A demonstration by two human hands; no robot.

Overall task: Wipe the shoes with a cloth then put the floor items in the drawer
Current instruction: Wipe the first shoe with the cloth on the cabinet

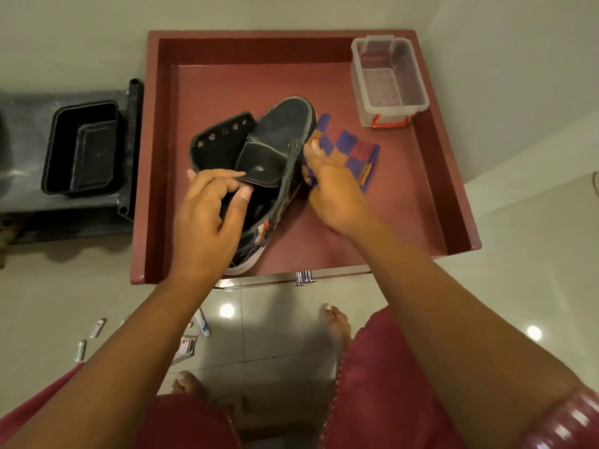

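1. A dark shoe (275, 150) is seen lying in an open reddish-brown drawer (431, 176), its toe pointing to the far right and its white-soled heel at the near edge.
2. The shoe's tongue and collar are pinched by the left hand (210, 215), whose fingers are curled over the opening with the thumb underneath the flap.
3. A checked blue, orange and red cloth (350, 150) is held against the right side of the shoe by the right hand (330, 192); the fingers are wrapped on the cloth's near edge, while the rest of the cloth is spread on the drawer floor to the right.
4. A clear plastic container (389, 79) with a red latch is placed in the far right corner of the drawer, well apart from the shoe.
5. A black tub (84, 147) is set on a dark surface to the left of the drawer.
6. On the tiled floor (285, 335) at the near left, small tubes (97, 328), a blue-and-white tube (203, 322) and a printed packet (186, 348) are scattered.
7. Bare feet (338, 325) and dark red clothing (382, 384) are visible below the drawer.
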